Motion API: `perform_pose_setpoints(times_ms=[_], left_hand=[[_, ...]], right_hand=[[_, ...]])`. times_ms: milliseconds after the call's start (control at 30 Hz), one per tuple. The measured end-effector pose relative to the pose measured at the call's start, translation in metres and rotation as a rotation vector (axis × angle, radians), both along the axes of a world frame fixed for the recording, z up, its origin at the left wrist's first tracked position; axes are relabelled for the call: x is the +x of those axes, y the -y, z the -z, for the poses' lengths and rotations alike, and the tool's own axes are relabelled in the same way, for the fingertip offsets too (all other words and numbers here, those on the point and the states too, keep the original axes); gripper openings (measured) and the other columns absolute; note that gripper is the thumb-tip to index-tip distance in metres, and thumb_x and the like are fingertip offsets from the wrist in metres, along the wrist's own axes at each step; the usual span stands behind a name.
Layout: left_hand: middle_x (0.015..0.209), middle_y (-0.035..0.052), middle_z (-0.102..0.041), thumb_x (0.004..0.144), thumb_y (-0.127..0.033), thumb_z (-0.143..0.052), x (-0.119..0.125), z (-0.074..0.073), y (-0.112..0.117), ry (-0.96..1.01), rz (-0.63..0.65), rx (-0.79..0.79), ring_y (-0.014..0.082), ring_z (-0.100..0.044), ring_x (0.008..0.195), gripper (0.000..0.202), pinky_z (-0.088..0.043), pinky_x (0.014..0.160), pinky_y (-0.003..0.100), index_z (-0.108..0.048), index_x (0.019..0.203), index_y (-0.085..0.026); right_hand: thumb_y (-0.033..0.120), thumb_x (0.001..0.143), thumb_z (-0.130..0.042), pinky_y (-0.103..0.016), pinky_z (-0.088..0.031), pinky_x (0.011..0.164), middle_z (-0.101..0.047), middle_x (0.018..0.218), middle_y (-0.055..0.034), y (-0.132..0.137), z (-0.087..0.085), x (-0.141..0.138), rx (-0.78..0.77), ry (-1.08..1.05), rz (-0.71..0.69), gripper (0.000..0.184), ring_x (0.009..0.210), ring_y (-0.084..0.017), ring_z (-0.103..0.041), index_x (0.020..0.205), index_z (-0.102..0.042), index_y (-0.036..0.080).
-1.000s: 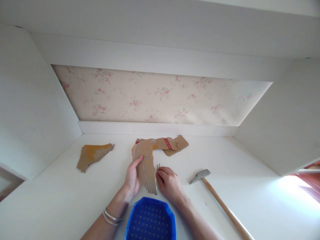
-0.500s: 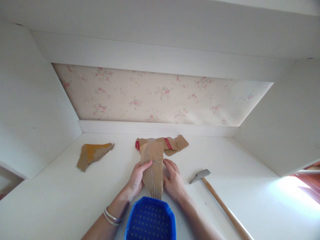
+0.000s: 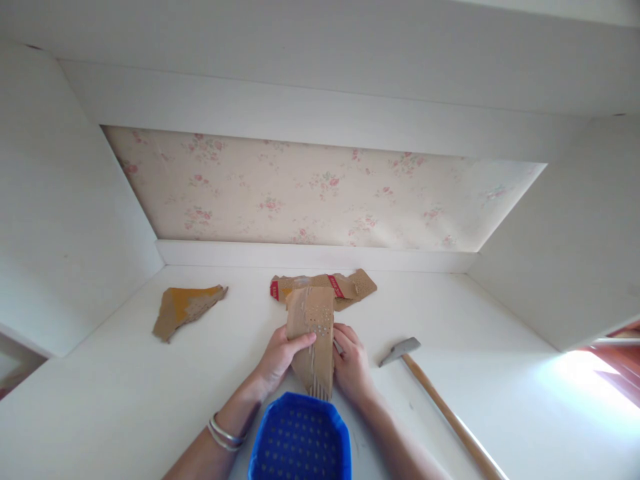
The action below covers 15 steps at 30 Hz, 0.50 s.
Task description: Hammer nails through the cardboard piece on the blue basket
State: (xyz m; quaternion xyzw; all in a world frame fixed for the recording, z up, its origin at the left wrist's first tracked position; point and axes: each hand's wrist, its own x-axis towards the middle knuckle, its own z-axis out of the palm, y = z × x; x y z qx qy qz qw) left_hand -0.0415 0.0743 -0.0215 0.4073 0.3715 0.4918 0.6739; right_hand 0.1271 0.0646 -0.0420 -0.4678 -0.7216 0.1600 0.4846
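A torn piece of cardboard (image 3: 313,313) with many small pale and dark dots is tilted up above the white surface. My left hand (image 3: 277,357) grips its left side, the thumb lying across the front and the fingers hidden behind. Close against the right edge is my right hand (image 3: 353,360), fingers curled in. Its fingertips are partly behind the cardboard, so what they pinch is hidden. Just below the cardboard's frayed lower end stands a blue plastic basket (image 3: 345,433) with a dotted bottom.
A hammer (image 3: 440,400) with a wooden handle lies to the right. Behind the held piece rests more torn cardboard (image 3: 360,283) with red tape. Another scrap (image 3: 185,310), partly yellow, lies at the left. White side panels (image 3: 560,267) and a floral back wall (image 3: 325,193) enclose the surface.
The held cardboard has shifted slightly right and tilted a little, with my left hand moving along. My right hand's fingers are drawn closer against its edge. Hammer, scraps and basket stay put.
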Motion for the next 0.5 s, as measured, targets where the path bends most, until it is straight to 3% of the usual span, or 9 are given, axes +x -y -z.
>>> perform_pose_setpoints(times_ms=[300,500], left_hand=[[0.098,0.0151,-0.076,0.067,-0.033,-0.086,0.0005,-0.0035,-0.0001,0.057,-0.045,-0.060,0.0252,-0.071,0.083,0.043,-0.054,0.075,0.032,-0.073,0.100,-0.009],[0.100,0.0149,-0.075,0.071,-0.032,-0.083,0.0008,0.0012,-0.0008,-0.046,-0.065,0.000,0.0255,-0.070,0.087,0.040,-0.054,0.079,0.033,-0.073,0.102,-0.010]], right_hand=[[0.016,0.093,-0.051,-0.035,-0.053,0.083,-0.070,0.103,-0.0082,0.0003,-0.0027,-0.0013,0.008,0.047,-0.027,0.021,0.095,-0.023,-0.063,0.100,-0.070,0.024],[0.014,0.094,-0.047,-0.035,-0.052,0.080,-0.070,0.097,-0.0084,0.0013,-0.0010,-0.0001,0.040,0.068,-0.027,0.023,0.091,-0.023,-0.061,0.092,-0.068,0.022]])
